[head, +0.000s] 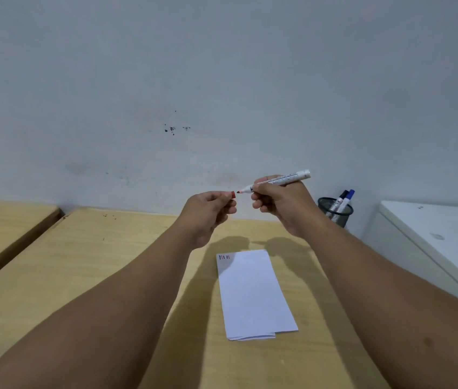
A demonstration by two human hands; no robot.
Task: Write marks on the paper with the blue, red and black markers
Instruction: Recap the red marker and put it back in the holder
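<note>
My right hand (279, 203) holds the red marker (281, 179) in the air above the table, its bare red tip pointing left. My left hand (208, 210) pinches the red cap (233, 194) just left of that tip, a small gap between them. Below the hands a folded white paper (253, 293) lies on the wooden table (96, 276); short blue, red and black strokes (224, 257) sit at its far left corner. The blue marker (348, 199) and the black marker (340, 200) stand capped in a black mesh cup (336, 213) at the back right.
A plain grey-white wall rises right behind the table. A second wooden surface (3, 223) lies to the left across a narrow gap. A white cabinet top (441, 228) stands at the right, close to the mesh cup.
</note>
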